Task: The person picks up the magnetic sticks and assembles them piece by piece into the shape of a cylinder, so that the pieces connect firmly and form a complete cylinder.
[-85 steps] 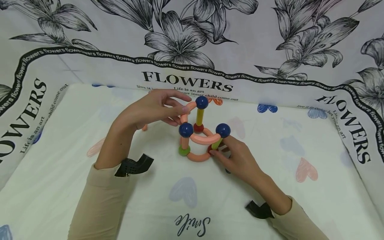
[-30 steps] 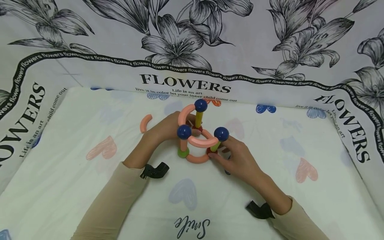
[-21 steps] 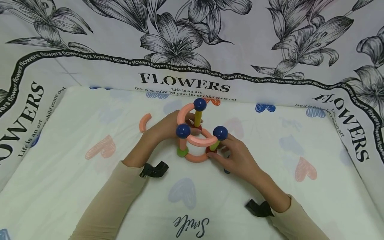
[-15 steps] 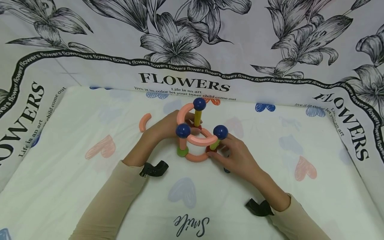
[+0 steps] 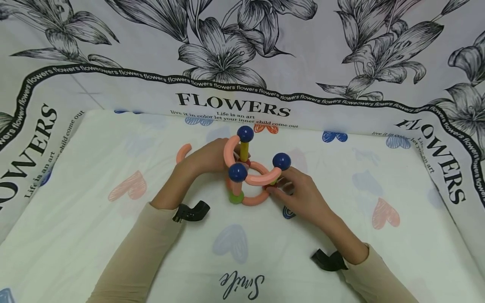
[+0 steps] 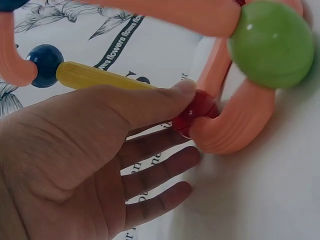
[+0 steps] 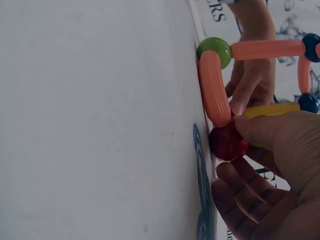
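A magnetic stick-and-ball frame stands on the cloth, with a ring of curved orange sticks (image 5: 254, 200) at its base. Three blue balls top its uprights: one at the back (image 5: 245, 134), one in front (image 5: 237, 172) and one at right (image 5: 281, 161). Under the front one sits a green ball (image 5: 236, 197). My left hand (image 5: 212, 158) reaches behind the frame; in its wrist view the thumb and index finger pinch a red ball (image 6: 200, 112) at the foot of the yellow stick (image 6: 105, 76). Another red ball (image 7: 227, 142), at the right base corner, is pinched by my right hand (image 5: 303, 193).
A loose curved orange stick (image 5: 184, 152) lies on the cloth by my left wrist, partly covered by it. The white heart-printed cloth (image 5: 295, 261) spreads under everything. Beyond it hangs a curtain-like flower-printed fabric (image 5: 329, 54).
My left hand has gone from the upper curved stick down to the back red ball. Since half a second ago the frame has turned slightly counterclockwise, its front corner shifting right and its back corner left.
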{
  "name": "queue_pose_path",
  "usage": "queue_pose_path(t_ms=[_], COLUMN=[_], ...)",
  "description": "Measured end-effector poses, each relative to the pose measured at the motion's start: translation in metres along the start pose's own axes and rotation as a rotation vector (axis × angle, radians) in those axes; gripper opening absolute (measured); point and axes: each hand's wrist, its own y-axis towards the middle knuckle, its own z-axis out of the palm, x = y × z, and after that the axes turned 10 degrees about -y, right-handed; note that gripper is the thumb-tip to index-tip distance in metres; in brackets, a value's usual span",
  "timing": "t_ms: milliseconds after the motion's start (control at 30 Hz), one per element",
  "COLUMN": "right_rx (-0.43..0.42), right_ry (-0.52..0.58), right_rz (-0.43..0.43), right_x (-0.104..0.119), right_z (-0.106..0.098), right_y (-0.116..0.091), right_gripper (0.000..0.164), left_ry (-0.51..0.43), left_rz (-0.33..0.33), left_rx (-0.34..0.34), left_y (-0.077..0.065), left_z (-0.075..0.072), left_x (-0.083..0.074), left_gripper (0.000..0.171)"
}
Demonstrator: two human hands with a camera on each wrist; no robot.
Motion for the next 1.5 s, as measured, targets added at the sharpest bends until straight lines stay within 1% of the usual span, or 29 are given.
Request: queue_pose_path(t_ms=[133, 300, 400, 533, 633, 700, 767, 833, 900, 967, 1033, 1133, 1300, 1400, 1500], right_rx=[0.001, -0.013, -0.026, -0.038, -0.024, 0.012, 0.067, 0.120, 0.158, 0.173, 0.170, 0.148, 0.094, 0.074, 0.066], right_ry=[-0.001, -0.053, -0.067, -0.076, -0.104, -0.132, -0.155, -0.160, -0.131, -0.092, -0.051, -0.027, -0.054, -0.074, -0.079], right_rz=[0.032, 0.088, 0.121, 0.166, 0.188, 0.193, 0.182, 0.146, 0.096, 0.035, -0.013, -0.045, -0.057, -0.051, -0.031], right_x=[-0.004, -0.007, -0.009, -0.010, -0.008, -0.005, 0.001, 0.009, 0.018, 0.027, 0.034, 0.042, 0.047, 0.048, 0.048], right_z=[0.000, -0.001, -0.002, -0.004, -0.009, -0.014, -0.021, -0.026, -0.029, -0.028, -0.023, -0.012, 0.006, 0.013, 0.016], right_y=[0.001, 0.001, 0.002, 0.002, 0.001, 0.000, -0.003, -0.007, -0.010, -0.013, -0.015, -0.016, -0.018, -0.019, -0.018], right_gripper=[0.031, 0.030, 0.030, 0.027, 0.021, 0.019, 0.017, 0.015, 0.019, 0.025, 0.032, 0.038, 0.031, 0.026, 0.021], left_ry=[0.030, 0.068, 0.087, 0.110, 0.098, 0.085, 0.074, 0.069, 0.064, 0.063, 0.061, 0.053, 0.040, 0.061, 0.092], left_rz=[-0.016, -0.070, -0.092, -0.107, -0.113, -0.099, -0.080, -0.065, -0.061, -0.060, -0.065, -0.062, -0.060, -0.048, -0.052], left_rx=[0.024, 0.046, 0.063, 0.084, 0.102, 0.111, 0.122, 0.124, 0.129, 0.127, 0.124, 0.125, 0.126, 0.124, 0.130], left_y=[-0.002, -0.007, -0.008, -0.009, -0.010, -0.009, -0.008, -0.007, -0.007, -0.007, -0.008, -0.008, -0.009, -0.008, -0.008], left_z=[-0.004, -0.007, -0.008, -0.009, -0.010, -0.011, -0.011, -0.012, -0.012, -0.013, -0.013, -0.013, -0.012, -0.012, -0.012], left_x=[-0.001, -0.003, -0.003, -0.003, -0.003, -0.003, -0.002, -0.001, -0.001, -0.001, -0.001, 0.000, 0.001, 0.001, -0.001], left_gripper=[0.013, 0.009, 0.010, 0.018, 0.016, 0.012, 0.010, 0.011, 0.012, 0.013, 0.014, 0.011, 0.008, 0.011, 0.013])
